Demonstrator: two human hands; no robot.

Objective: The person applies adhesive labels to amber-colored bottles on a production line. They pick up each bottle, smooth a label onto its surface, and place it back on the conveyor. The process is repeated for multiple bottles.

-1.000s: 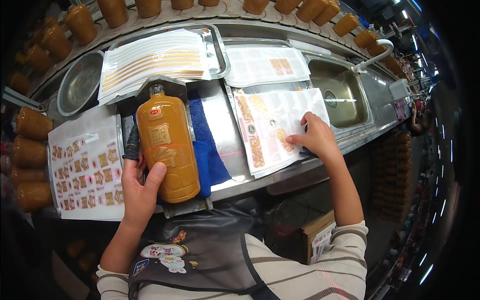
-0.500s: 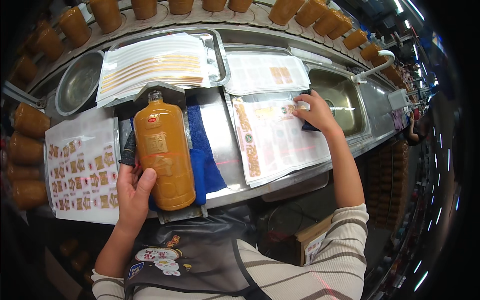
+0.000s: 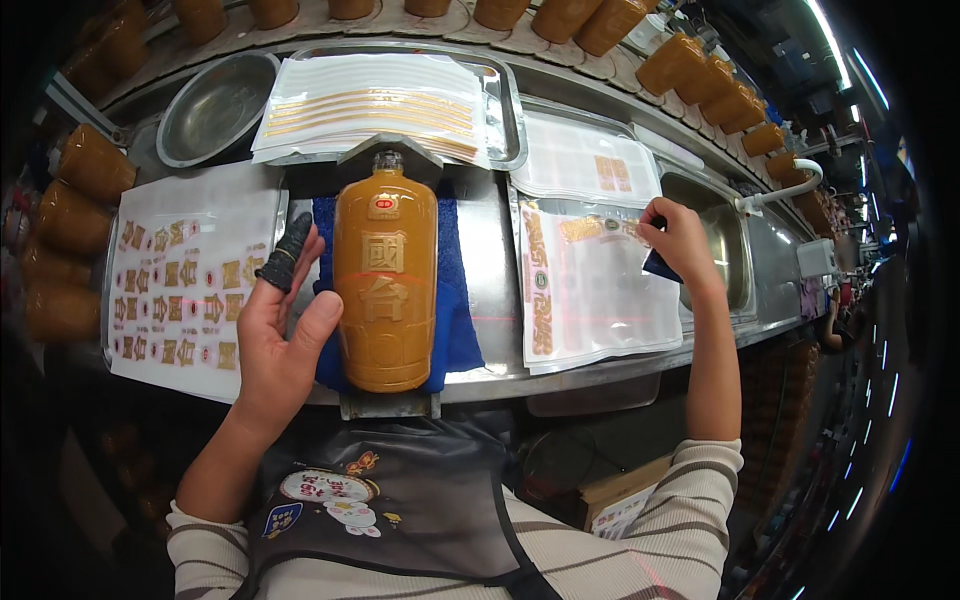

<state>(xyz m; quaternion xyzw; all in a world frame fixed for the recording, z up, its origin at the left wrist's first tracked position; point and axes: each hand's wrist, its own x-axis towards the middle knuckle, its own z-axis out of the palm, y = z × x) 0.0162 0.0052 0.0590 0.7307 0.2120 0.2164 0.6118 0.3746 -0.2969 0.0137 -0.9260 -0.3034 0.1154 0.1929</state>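
A brown, flat-sided bottle point(image 3: 386, 330) with raised gold characters and a small red emblem lies face up on a metal holder point(image 3: 425, 157) over blue cloth point(image 3: 462, 320). My left hand point(image 3: 283, 330) is open at the bottle's left side, thumb beside its edge, one finger wearing a dark sleeve point(image 3: 286, 250). My right hand point(image 3: 683, 243) is closed in a pinch over the upper right corner of a decal sheet point(image 3: 600, 310) with gold designs. A dark blue piece point(image 3: 660, 267) shows beneath that hand. What its fingertips hold is too small to make out.
Another sheet of gold and red decals point(image 3: 180, 300) lies left. Behind are a round metal bowl point(image 3: 218, 105), a tray point(image 3: 508, 120) with gold-striped sheets, and a sink point(image 3: 735, 240) with a white faucet point(image 3: 800, 180). Brown bottles point(image 3: 678, 65) line the conveyor behind.
My left hand has come off the bottle and its fingers have spread. My right hand stays at the sheet's upper corner, fingers drawn together. The whole view has shifted.
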